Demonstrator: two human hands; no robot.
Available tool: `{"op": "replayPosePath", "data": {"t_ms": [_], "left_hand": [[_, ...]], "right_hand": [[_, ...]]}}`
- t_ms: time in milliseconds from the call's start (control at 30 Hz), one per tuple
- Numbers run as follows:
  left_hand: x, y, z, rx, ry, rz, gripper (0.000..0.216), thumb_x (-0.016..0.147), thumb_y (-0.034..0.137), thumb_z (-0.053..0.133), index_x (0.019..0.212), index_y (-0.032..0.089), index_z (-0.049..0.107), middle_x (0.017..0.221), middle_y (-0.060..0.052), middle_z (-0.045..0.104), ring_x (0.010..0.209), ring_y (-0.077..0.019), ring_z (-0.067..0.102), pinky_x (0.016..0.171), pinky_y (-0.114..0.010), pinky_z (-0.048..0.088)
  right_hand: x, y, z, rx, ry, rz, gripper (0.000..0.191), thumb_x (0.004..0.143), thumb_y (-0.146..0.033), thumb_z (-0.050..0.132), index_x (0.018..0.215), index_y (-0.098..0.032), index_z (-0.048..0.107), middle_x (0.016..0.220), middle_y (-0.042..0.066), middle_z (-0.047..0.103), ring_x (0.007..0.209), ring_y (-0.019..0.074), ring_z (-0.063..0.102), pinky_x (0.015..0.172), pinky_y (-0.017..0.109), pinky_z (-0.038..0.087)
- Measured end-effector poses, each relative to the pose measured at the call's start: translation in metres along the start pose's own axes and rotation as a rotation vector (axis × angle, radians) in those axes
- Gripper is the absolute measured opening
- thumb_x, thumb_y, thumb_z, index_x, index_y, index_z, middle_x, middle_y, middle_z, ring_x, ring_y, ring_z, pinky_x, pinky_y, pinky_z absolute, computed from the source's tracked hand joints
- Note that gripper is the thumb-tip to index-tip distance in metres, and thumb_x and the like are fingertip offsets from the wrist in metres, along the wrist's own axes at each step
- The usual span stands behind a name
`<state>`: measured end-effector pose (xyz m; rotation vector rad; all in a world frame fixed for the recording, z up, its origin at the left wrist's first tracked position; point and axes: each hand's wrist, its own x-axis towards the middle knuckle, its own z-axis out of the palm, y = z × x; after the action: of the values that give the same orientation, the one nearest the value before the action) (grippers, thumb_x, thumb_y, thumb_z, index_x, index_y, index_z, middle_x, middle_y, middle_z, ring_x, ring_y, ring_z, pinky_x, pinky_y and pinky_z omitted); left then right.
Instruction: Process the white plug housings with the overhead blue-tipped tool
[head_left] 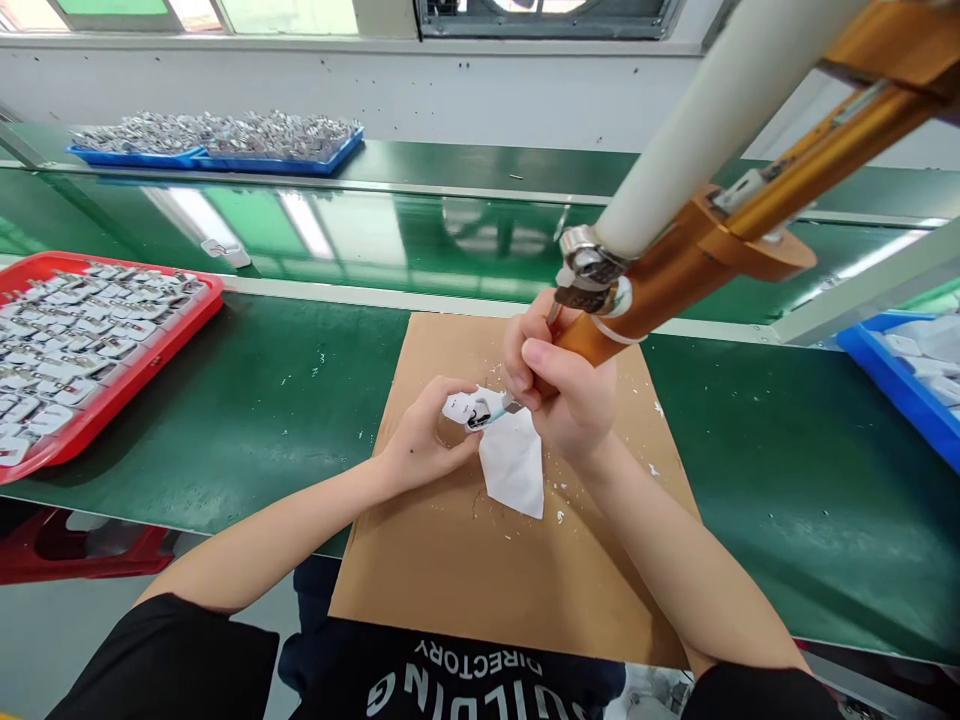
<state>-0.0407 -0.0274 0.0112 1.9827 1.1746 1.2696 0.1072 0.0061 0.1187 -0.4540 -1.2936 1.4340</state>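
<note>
My left hand [420,440] is closed on a small white plastic part [471,408] and holds it just above a brown cardboard sheet [450,570]. My right hand [564,385] is wrapped round the orange barrel of a glue gun [675,265]. The gun's metal tip touches the part. A long white cartridge tube [720,110] runs up from the gun to the upper right. A white cloth [517,465] lies on the cardboard under the part. White glue specks dot the cardboard round my hands.
A red tray [112,395] with several small white and metal parts sits at the left on the green bench [300,400]. A blue tray [896,385] of white parts is at the right edge. Further blue trays [225,158] stand beyond the green conveyor belt [360,235].
</note>
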Motion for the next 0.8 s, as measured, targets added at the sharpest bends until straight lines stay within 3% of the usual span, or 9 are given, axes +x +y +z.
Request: {"op": "replayPosePath", "data": {"t_ms": [367,800], "left_hand": [[-0.001,-0.003,0.002,0.008,-0.013,-0.024,0.035,0.078,0.020,0.065,0.110,0.021,0.051,0.103,-0.005,0.063,0.094,-0.0182,0.061,0.081,-0.032,0.051],[-0.001,-0.013,0.002,0.112,-0.060,0.027,0.040,0.079,0.020,0.066,0.115,0.021,0.049,0.105,-0.005,0.061,0.094,-0.0173,0.060,0.082,-0.032,0.049]], "right_hand": [[0.000,0.003,-0.002,0.058,-0.030,-0.007,0.026,0.072,-0.018,0.059,0.059,-0.021,0.037,0.048,-0.008,0.034,0.039,0.0042,0.029,0.039,0.021,0.023],[0.001,0.003,-0.003,-0.006,-0.028,-0.031,0.016,0.074,-0.021,0.058,0.062,-0.020,0.048,0.048,-0.008,0.036,0.039,0.0055,0.029,0.039,0.024,0.026]]}}
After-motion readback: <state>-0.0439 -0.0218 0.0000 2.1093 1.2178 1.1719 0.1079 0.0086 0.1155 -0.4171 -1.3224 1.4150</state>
